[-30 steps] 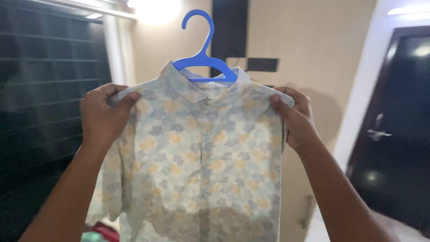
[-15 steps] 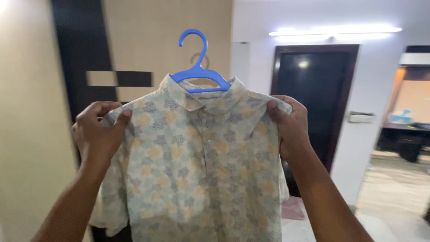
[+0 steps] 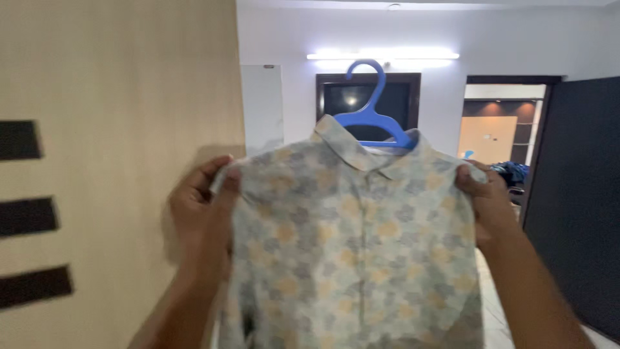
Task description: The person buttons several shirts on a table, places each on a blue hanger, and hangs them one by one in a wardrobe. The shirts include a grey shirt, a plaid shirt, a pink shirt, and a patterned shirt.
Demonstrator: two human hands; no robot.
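Note:
A pale collared shirt [image 3: 355, 239] with a blue, yellow and grey flower print hangs on a blue plastic hanger [image 3: 371, 113] held up in front of me. My left hand [image 3: 203, 216] grips the shirt's left shoulder. My right hand [image 3: 487, 200] grips the right shoulder. Both arms are stretched forward, and the hanger's hook points upward, hooked on nothing. The shirt's lower part runs out of the frame.
A beige wooden panel [image 3: 123, 129] with dark horizontal slots fills the left. A dark door [image 3: 575, 200] stands on the right. Behind are a white wall with a tube light [image 3: 384, 56], a dark window [image 3: 368, 97] and a doorway [image 3: 500, 126] into another room.
My view has swung to the right: the beige panel slid to the left, and the white wall, tube light and doorway came into view. Both hands keep their grip on the shirt's shoulders.

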